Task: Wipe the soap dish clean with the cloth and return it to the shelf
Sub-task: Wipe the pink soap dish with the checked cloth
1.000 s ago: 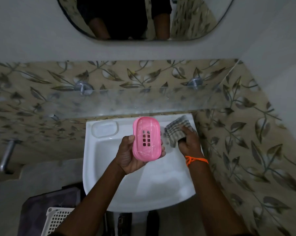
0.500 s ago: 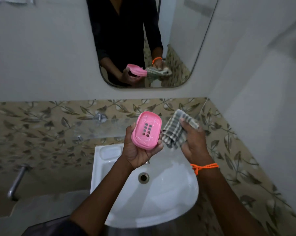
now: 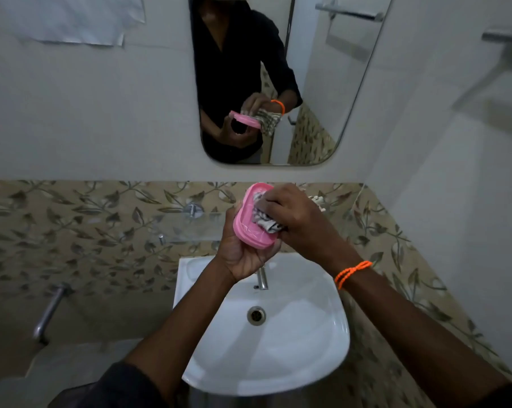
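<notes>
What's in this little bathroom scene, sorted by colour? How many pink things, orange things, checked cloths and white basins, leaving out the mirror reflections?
Pink: 1, the soap dish held in the left hand.
Orange: 1, the wrist thread.
Checked grey and white: 1, the cloth pressed into the dish by the right hand.
White: 1, the basin.
Total: 4

- Dim, greyish light all round; the room looks underlit.
- The white sink at lower centre is the brightest surface, with soft sheen and no hard glare.
- The towel bar at upper right is smeared by blur.
- Wall lines bow towards the frame edges, wide-angle fashion.
</notes>
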